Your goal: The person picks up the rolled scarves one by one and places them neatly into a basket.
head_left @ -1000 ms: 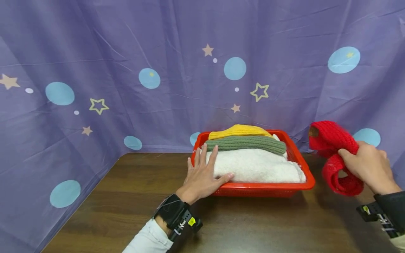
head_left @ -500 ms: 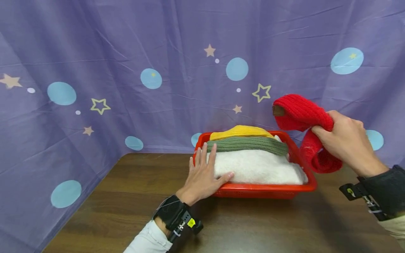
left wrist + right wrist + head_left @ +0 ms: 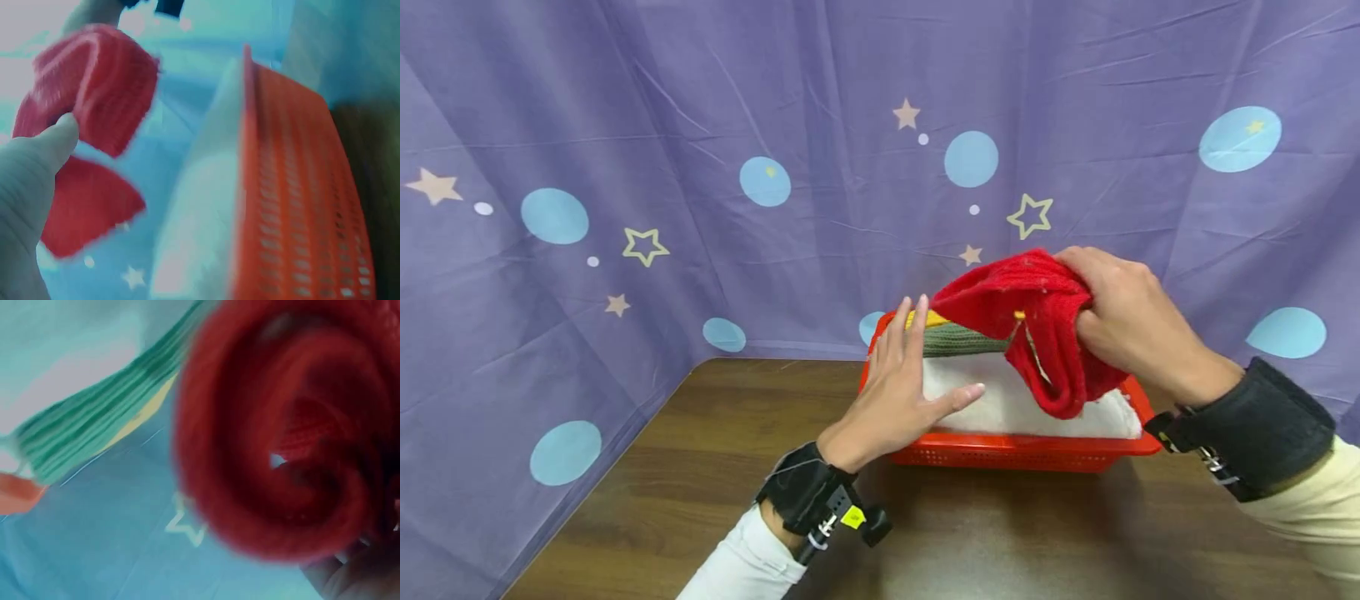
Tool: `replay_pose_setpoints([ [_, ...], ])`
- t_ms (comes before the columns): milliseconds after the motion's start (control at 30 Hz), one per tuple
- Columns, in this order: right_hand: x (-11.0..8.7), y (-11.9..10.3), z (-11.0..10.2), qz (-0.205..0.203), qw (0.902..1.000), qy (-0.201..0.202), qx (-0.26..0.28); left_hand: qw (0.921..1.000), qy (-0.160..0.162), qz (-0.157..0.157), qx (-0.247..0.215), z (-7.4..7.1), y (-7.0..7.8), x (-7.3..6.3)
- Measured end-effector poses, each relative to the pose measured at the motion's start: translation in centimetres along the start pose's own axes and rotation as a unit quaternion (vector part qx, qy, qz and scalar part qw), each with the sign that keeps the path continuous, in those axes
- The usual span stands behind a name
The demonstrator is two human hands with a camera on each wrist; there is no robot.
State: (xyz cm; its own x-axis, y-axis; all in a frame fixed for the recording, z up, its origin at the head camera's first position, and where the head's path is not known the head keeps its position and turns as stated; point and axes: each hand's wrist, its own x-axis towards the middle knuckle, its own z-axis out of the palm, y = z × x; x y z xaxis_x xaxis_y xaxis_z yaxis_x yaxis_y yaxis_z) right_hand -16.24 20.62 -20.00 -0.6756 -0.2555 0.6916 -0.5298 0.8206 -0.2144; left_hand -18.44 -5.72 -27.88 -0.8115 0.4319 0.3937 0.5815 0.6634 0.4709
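My right hand (image 3: 1135, 325) grips a folded red knitted piece (image 3: 1026, 292) over the basket, fingers and thumb curled round its right part. Loops of the red knit (image 3: 206, 456) fill much of the right wrist view. My left hand (image 3: 891, 387) is spread at the basket's left end, fingers straight and thumb out. The red plastic basket (image 3: 1000, 450) holds a white fluffy cloth (image 3: 958, 383) in front. Behind it lies a green ribbed knit (image 3: 955, 340), then a yellow knit (image 3: 936, 318), both partly hidden by the red piece.
The basket stands on a brown wooden table (image 3: 730, 467), near its back edge. A purple curtain (image 3: 820, 275) with stars and blue dots hangs right behind and along the left side.
My right hand has carried the red knitted piece leftward from beside the basket to over it. My left hand has shifted slightly up and right from the basket's left end.
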Motion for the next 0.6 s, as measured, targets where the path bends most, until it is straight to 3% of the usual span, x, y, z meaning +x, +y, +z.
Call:
replay_pose_setpoints([
  [133,0.4,-1.5,0.9,-0.081,0.9965,-0.008,0.020,0.9991,0.018,0.024,-0.029,-0.3,2.2,0.2],
  [200,0.6,-2.2,1.1,-0.103,0.9936,-0.034,0.031,0.9985,0.029,0.031,-0.036,-0.4,3.0,0.4],
  [400,0.4,-3.0,1.6,-0.120,0.9853,-0.114,0.044,0.9968,0.057,0.052,0.019,-0.4,4.3,1.2],
  [600,0.1,-2.7,1.8,-0.137,0.9847,-0.100,0.040,0.9902,0.109,0.086,0.010,-0.5,4.1,1.8],
])
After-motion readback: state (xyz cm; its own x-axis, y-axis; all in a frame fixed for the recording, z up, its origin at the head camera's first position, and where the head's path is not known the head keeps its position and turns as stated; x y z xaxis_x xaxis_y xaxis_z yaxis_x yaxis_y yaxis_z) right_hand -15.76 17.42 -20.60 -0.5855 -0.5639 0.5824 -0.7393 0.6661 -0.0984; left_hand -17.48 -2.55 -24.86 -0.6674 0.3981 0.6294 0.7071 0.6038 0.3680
